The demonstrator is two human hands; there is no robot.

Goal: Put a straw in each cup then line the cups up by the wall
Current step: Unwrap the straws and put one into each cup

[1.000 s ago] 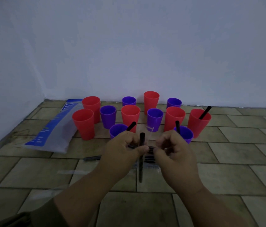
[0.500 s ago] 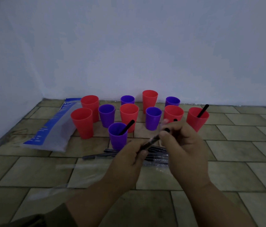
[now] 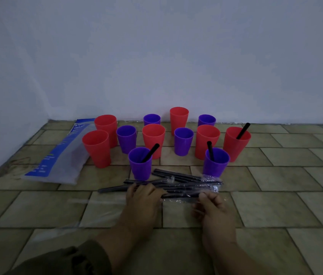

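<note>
head cam, pretty dim, so bear with me. the straws [image 3: 176,184] are in a loose heap on the floor [image 3: 275,195], some in crinkly clear wrap [image 3: 212,179], just in front of the front left purple cup [image 3: 140,165] and the front right purple cup [image 3: 216,165]. my right hand [image 3: 211,205] is pinching the wrap at the right end of the nearest straw. my left hand [image 3: 144,197] is down on the other end with its fingers over the heap, and i can't tell if it's really gripping one.

what could go wrong imo: the wrap looks slippery, so a tug could fling a straw or drag the whole heap into those two cups. they look light and they're bunched tight, so one knock probably topples a few.

containers: twelve cups [image 3: 153,139], six red and six purple, clustered near the wall [image 3: 156,56], not in a line yet. three hold a leaning straw: both front purples and the far right red cup [image 3: 236,147]. the other nine look empty. a plastic bag [image 3: 57,155] lies flat on the left.
</note>
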